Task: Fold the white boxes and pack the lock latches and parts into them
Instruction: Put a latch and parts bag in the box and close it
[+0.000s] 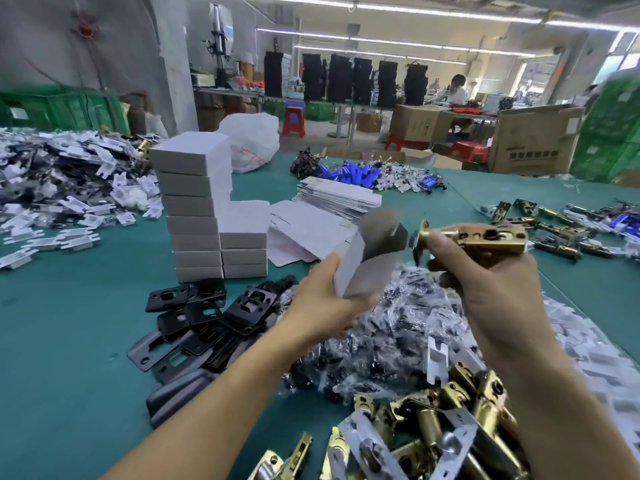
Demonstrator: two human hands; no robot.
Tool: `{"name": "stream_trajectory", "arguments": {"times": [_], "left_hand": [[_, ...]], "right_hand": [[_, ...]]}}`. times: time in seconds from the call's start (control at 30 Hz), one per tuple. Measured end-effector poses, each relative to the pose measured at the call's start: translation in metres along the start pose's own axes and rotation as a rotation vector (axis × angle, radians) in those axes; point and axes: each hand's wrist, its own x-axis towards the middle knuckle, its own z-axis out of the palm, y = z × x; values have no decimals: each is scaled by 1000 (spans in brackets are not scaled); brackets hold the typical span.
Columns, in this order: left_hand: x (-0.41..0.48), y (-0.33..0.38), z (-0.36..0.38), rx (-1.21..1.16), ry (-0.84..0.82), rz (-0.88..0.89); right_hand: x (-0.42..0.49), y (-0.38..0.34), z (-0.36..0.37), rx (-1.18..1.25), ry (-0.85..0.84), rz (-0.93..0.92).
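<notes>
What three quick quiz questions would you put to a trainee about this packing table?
1. True or false: the brass latch is already inside the open white box.
2. What lies on the green table just in front of the stacked closed boxes? A) black plates B) blue parts C) a red stool
3. Fill in: the latch is held in the ___ hand.

Key: 1 false, the latch is held beside the box, which the left hand holds. 2 A. 3 the right hand.
</notes>
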Motion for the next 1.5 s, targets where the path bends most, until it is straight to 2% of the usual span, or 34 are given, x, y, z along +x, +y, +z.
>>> {"name": "stream_trajectory", "arguments": {"times": [0.07, 0.27, 0.43, 0.7, 0.87, 1.03, 1.2, 1.4, 1.5], "left_hand": [[-2, 2, -1, -109, -46, 27], [-6, -1, 12, 216, -154, 140], [-3, -10, 11, 208, -124, 111], [-3, -13, 14, 403, -85, 117], [-5, -10, 21, 587, -41, 155], [-8, -9, 26, 732, -13, 228], [-8, -10, 26, 751, -9, 251], [-8, -15, 30, 670, 19, 251], [-8, -16, 31, 660, 23, 242]], "right_hand": [[0, -2, -1, -77, 8, -71], [1, -11, -7, -324, 178, -227], [-5, -11, -3, -556, 190, -291], [-9, 2, 8, -626, 321, -334], [-7, 3, 4, -726, 275, -375], [-6, -1, 3, -697, 318, -384], [-6, 1, 2, -726, 205, -316], [-3, 8, 1, -851, -22, -113], [0, 7, -1, -880, -85, -102]]}}
